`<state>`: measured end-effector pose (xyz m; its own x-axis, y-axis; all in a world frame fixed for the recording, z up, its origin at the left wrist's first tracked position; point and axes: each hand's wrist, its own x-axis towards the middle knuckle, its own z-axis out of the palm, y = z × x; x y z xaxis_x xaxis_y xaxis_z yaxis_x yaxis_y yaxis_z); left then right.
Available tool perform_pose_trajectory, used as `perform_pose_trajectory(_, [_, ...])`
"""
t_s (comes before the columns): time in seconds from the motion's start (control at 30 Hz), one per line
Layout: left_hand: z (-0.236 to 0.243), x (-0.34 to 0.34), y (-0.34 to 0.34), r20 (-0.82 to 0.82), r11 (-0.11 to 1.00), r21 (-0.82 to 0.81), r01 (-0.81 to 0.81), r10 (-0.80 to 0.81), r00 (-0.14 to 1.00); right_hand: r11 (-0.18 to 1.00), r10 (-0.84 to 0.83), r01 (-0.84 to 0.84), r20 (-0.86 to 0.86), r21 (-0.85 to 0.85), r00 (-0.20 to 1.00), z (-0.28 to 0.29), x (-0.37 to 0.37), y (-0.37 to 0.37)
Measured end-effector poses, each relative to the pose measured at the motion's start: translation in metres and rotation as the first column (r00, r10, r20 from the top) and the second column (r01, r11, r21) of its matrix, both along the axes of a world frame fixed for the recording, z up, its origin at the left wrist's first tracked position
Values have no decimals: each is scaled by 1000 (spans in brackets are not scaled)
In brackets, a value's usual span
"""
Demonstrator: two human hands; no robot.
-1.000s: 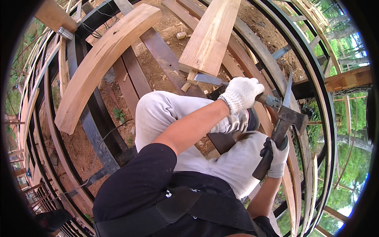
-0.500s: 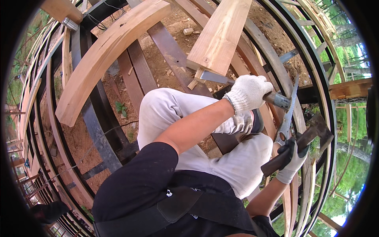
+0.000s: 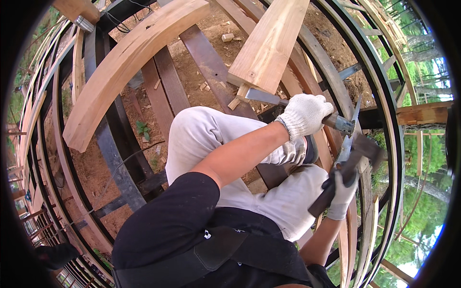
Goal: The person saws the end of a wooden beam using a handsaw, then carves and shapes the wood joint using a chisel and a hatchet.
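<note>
Two-handed: grips chisel [image 3: 264, 97] at end of board [image 3: 271, 48] in left hand [image 3: 306, 114], with forearm [image 3: 242, 152] angled up-right, fingers wrapped around handle and blade pointing left; clasps hammer [image 3: 356, 161] in closed right hand [image 3: 343, 194], with long axis slanting up-right.

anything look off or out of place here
The gloves look mismatched: the left hand wears plain white knit, the right hand one with dark fingers. Wood chips and a small offcut also litter the dirt.

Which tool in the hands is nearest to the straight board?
The chisel in the left hand: it is beside the board's end. The dark-headed tool in the right hand is farther away.
</note>
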<state>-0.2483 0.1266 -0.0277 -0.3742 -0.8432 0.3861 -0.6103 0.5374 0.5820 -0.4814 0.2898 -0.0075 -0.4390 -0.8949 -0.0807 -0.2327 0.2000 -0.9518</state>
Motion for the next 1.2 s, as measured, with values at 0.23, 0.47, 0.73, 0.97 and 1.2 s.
perform_pose_trajectory(0.23, [-4,1,-1,2,1000,-20,-19,19,1000,996,-13,26,148,-80,989,3,9,3])
perform_pose_trajectory(0.47, [-13,4,-2,21,999,-12,-40,40,999,992,68,-80,111,103,991,20,20,2])
perform_pose_trajectory(0.73, [-24,4,0,96,1000,7,-11,11,995,964,111,-151,184,220,977,5,21,-3])
perform_pose_trajectory(0.97, [-13,1,-3,85,999,32,-22,19,996,994,12,-22,97,104,995,-6,25,3])
perform_pose_trajectory(1.2, [-24,2,-2,93,999,23,-22,20,996,998,-25,17,168,54,985,-7,20,-3])
